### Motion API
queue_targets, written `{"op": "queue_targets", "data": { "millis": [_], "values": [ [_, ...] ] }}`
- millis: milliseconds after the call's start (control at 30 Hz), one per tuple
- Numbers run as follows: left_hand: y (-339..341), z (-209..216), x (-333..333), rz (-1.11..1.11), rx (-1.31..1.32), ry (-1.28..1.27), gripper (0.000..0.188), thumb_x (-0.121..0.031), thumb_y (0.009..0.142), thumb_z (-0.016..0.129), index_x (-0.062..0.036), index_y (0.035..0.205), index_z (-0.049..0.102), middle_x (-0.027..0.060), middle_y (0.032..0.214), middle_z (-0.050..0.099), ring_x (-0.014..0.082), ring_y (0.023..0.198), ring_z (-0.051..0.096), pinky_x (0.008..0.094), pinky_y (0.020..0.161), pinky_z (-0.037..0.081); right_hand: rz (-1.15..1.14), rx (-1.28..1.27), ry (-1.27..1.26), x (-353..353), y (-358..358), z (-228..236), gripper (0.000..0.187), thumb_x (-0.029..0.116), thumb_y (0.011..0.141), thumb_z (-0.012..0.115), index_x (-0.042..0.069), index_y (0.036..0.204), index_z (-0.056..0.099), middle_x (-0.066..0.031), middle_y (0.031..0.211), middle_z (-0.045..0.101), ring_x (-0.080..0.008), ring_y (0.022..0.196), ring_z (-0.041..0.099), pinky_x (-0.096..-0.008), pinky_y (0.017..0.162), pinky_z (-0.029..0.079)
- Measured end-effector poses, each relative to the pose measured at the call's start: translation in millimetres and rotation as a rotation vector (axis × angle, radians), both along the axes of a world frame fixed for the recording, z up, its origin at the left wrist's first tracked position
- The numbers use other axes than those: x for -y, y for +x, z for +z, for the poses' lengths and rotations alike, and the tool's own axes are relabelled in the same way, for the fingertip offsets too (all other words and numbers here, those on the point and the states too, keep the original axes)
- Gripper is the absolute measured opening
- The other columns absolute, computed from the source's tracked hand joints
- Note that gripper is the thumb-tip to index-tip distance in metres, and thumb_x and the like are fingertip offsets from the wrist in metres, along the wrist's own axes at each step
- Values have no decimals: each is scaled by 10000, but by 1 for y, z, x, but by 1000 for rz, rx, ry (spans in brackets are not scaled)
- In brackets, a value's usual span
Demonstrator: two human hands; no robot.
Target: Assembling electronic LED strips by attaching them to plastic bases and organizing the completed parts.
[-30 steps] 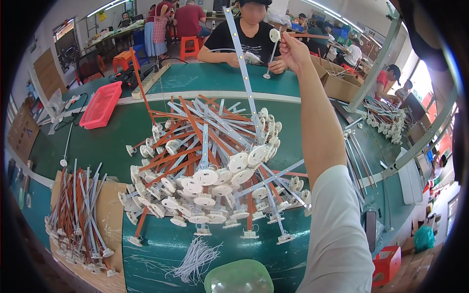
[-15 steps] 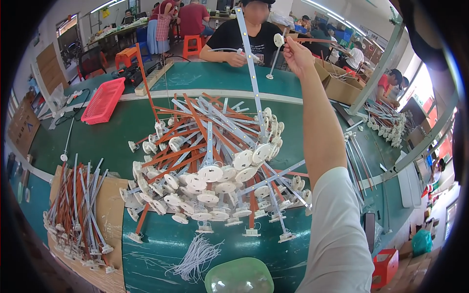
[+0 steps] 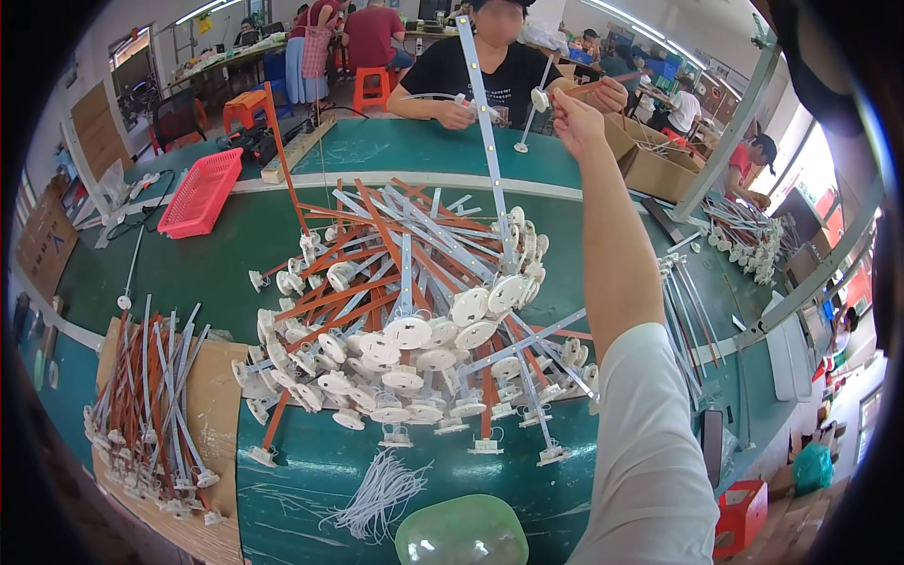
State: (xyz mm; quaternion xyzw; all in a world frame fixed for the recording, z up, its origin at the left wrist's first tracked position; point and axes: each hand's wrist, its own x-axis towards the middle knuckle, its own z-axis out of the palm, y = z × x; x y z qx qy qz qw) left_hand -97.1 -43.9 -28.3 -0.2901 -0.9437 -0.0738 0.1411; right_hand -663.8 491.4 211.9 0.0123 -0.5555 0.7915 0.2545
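Observation:
My right arm reaches across the bench, and my right hand [image 3: 579,124] is closed on a brown strip with a round white end cap [image 3: 540,100]. The cap sticks out left of my fingers, while the strip [image 3: 599,87] runs right toward a co-worker's hand [image 3: 613,95], which touches it. My left hand is out of view. Below my arm lies a big pile of LED strips [image 3: 381,226], silver and brown, their round white end caps [image 3: 407,332] toward me. One long LED strip [image 3: 485,113] juts upward from the pile.
Across the bench sits the co-worker, whose other hand [image 3: 458,114] holds a small white part. Around lie a pink basket [image 3: 200,193], another strip bundle [image 3: 151,405] on cardboard, white wires [image 3: 379,494], a green bowl [image 3: 461,537] and a cardboard box [image 3: 659,165]. A metal frame post [image 3: 730,132] rises at right.
The co-worker's hand has risen to the brown strip's right part. My right hand has lowered slightly, and the white end cap has tilted and dropped with it. The pile has not moved.

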Motion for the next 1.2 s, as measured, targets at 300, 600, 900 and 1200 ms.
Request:
{"op": "queue_targets", "data": {
  "millis": [300, 600, 900, 1200],
  "values": [
    [-13, 11, 1, -32, -12, -47, 337, -261, 878, 577, -157, 1198, 601, 7, 1283, 607, 127, 818, 586, 299, 673, 475, -899, 56, 516, -38, 21, 20, 246, 242, 879, 681, 37, 1015, 667, -1, 767, 628, -62, 582, 502, -194, 497, 352],
    [-24, 50, -10, -88, -263, 236, 252, -331, 851, 572, -127, 992, 619, 43, 1054, 683, 199, 708, 580, 348, 589, 414, 44, 316, 1054, 110, 397, 16, 47, 75, 825, 649, 42, 800, 671, -40, 787, 670, -130, 714, 625, -264, 649, 496],
    [-35, 57, -24, -167, -400, 351, 431, -594, 672, 711, -191, 707, 564, -93, 857, 630, 132, 672, 525, 271, 576, 368, 992, 567, 700, 202, 633, -107, 203, 23, 872, 623, -23, 1066, 662, -146, 1008, 680, -236, 904, 656, -291, 747, 520],
    [-27, 84, 25, -809, 896, 783, 134, -64, 816, 703, -30, 945, 713, 84, 959, 698, 241, 850, 636, 320, 744, 514, 934, 625, 736, 210, 668, -123, 154, -8, 812, 627, -16, 960, 670, -88, 907, 680, -216, 785, 635, -306, 708, 511]
  ]
}}
